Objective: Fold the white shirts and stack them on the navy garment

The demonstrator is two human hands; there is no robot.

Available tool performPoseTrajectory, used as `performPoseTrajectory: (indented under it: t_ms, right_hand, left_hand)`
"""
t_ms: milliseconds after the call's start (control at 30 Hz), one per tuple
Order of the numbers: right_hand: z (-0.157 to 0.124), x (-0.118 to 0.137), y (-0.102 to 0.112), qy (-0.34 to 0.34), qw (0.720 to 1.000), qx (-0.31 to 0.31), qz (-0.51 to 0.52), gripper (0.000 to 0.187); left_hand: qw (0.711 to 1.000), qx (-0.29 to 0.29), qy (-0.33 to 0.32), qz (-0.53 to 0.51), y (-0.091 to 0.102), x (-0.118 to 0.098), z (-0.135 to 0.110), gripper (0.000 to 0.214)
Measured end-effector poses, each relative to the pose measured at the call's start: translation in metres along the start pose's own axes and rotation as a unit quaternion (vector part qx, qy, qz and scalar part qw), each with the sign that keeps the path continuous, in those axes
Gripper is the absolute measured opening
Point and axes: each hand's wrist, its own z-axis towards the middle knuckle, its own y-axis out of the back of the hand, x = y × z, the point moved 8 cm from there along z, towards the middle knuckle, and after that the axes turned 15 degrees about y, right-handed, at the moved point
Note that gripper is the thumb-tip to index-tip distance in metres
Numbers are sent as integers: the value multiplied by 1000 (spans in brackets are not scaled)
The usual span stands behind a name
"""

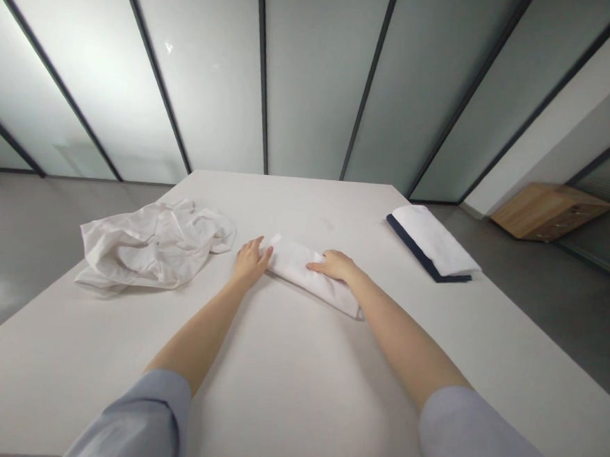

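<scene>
A folded white cloth (295, 261), perhaps a shirt, lies as a narrow bundle on the white table, slanting toward me on its right side. At its left end is my left hand (251, 258), fingers apart and thumb touching the cloth's edge. My right hand (338, 265) is on the right part of the bundle, thumb across the top and fingers closed over the far side; the fingertips are partly hidden. Left of my hands sits a crumpled white garment (152, 246), loose and unfolded, apart from both hands.
On the table's right side, a folded white cloth (434, 239) rests on a folded dark navy cloth (413, 248). The white table (294, 388) has its near edge in front of me. Beyond stand frosted glass panels (315, 83). A wooden cabinet (539, 210) stands on the floor at right.
</scene>
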Motion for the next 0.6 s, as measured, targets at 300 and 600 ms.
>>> performPoseTrajectory:
  t_ms: [300,600]
  right_hand:
    - [-15,4,-11,-15,999,27,42,63]
    - [-24,2,2,2,1000,-23,7,50]
  left_hand:
    - [993,-89,38,-64,20,18,10,41]
    - [995,-67,49,-56,19,15,10,38]
